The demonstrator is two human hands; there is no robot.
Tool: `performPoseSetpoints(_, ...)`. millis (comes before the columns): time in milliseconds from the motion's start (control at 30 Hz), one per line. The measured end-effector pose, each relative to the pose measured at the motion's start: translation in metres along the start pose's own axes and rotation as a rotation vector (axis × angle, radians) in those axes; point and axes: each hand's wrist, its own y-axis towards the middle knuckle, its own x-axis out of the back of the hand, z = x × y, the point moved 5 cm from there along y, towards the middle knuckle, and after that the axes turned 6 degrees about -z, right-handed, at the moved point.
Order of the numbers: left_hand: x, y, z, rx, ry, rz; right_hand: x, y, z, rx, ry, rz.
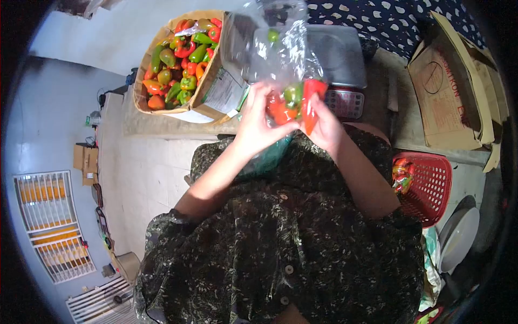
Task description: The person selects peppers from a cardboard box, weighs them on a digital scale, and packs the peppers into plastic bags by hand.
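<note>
My left hand [260, 124] is wrapped round the side of a clear plastic bag [288, 59] that holds red, orange and green peppers [283, 110]. Facing it, my right hand [326, 127] grips a long bright red pepper [311, 105] against the bag's other side. Whether that pepper lies inside or outside the plastic, I cannot tell. The bag's loose upper part stretches away from me, with a small green pepper [273, 36] showing in or through it. Behind the bag is a scale with a flat metal plate [340, 54] and a keypad [345, 103].
A cardboard box [224, 89] full of mixed peppers stands at the left. At the right are an opened cardboard box [445, 92], a red perforated basket [431, 189] with bagged peppers [402, 174], and a pale round dish [460, 240]. Dark patterned cloth [372, 19] lies at the back.
</note>
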Motion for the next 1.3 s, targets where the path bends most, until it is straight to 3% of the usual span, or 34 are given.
performPoseSetpoints(67, 0.0, 0.002, 0.007, 0.049, 0.083, 0.008, 0.01, -0.002, -0.009, -0.01, -0.051, 0.005)
performPoseSetpoints(133, 0.007, 0.007, 0.006, 0.228, -0.095, -0.043, -0.017, -0.003, 0.004, 0.108, -0.177, 0.058)
performPoseSetpoints(300, 0.001, 0.001, 0.025, 0.46, -0.45, -0.144, -0.023, -0.002, 0.011, 0.056, -0.217, 0.052)
performPoseSetpoints(367, -0.003, -0.001, 0.019, 0.413, -0.488, -0.152, -0.019, 0.001, 0.008, 0.036, -0.134, 0.07)
performPoseSetpoints(467, 0.0, 0.01, -0.007, 0.027, -0.221, -0.204, -0.029, -0.003, 0.013, -0.04, -0.027, 0.064)
performPoseSetpoints(600, -0.008, 0.023, 0.003, 0.126, -0.085, -0.056, -0.012, 0.002, -0.002, -0.003, -0.11, -0.068)
performPoseSetpoints(633, -0.011, 0.02, 0.014, 0.209, -0.209, -0.17, -0.009, -0.003, -0.003, 0.028, -0.094, -0.082)
performPoseSetpoints(733, -0.001, 0.026, 0.023, 0.481, -0.699, -0.306, 0.001, 0.002, -0.016, -0.019, -0.482, -0.054)
performPoseSetpoints(767, 0.003, 0.026, 0.029, 0.528, -0.808, -0.309, -0.003, 0.005, -0.008, 0.246, -0.866, -0.02)
performPoseSetpoints(800, 0.006, 0.025, 0.035, 0.661, -0.806, -0.388, -0.003, 0.005, -0.005, 0.294, -0.995, -0.04)
performPoseSetpoints(900, 0.01, 0.033, 0.037, 0.722, -0.928, -0.411, -0.02, 0.0, 0.015, 0.46, -1.333, -0.085)
performPoseSetpoints(1000, 0.012, 0.039, 0.037, 0.768, -1.057, -0.372, -0.032, -0.005, 0.019, 0.383, -1.355, -0.022)
performPoseSetpoints(1100, 0.014, 0.04, 0.034, 0.758, -1.2, -0.313, -0.022, -0.004, 0.023, 0.343, -0.949, -0.105)
performPoseSetpoints(1133, 0.012, 0.04, 0.031, 0.8, -1.271, -0.295, -0.014, -0.002, 0.03, 0.338, -1.022, -0.047)
performPoseSetpoints(1200, 0.005, 0.04, 0.025, 0.884, -1.414, -0.261, -0.015, 0.003, 0.03, 0.396, -0.798, -0.059)
performPoseSetpoints(1300, -0.013, 0.049, 0.001, 0.922, -1.498, -0.157, -0.028, -0.002, 0.01, 0.072, -0.588, 0.083)
